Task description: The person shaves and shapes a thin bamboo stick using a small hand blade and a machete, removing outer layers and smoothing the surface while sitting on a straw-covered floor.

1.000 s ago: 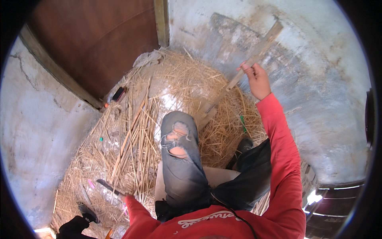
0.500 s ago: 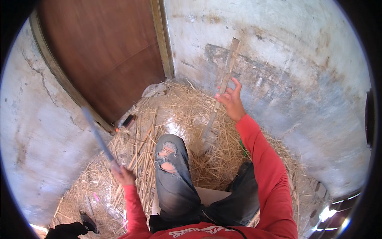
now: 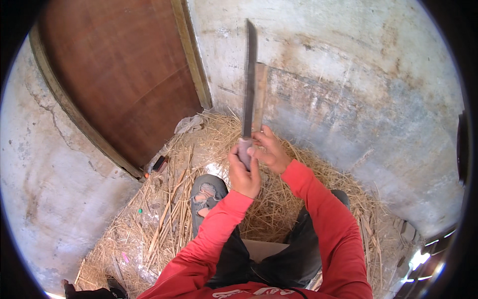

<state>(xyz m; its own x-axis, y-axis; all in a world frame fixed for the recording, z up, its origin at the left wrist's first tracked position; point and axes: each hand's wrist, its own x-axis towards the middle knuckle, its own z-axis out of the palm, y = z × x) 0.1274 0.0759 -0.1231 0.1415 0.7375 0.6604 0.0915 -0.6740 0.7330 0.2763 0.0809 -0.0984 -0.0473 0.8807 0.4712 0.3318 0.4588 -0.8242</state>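
Matt metal blade (image 3: 249,79); bare wooden strip (image 3: 260,94); rough wall (image 3: 338,99).

White lettering (image 3: 271,291) across the chest of a red sweatshirt (image 3: 199,288), big rounded letters in a single line, at the very bottom of the head view, partly cut off by the lower edge, no whole word readable there.

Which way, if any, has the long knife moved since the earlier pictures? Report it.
Yes, rightward: the long knife was left of the door frame's right-hand post; now it is right of it.
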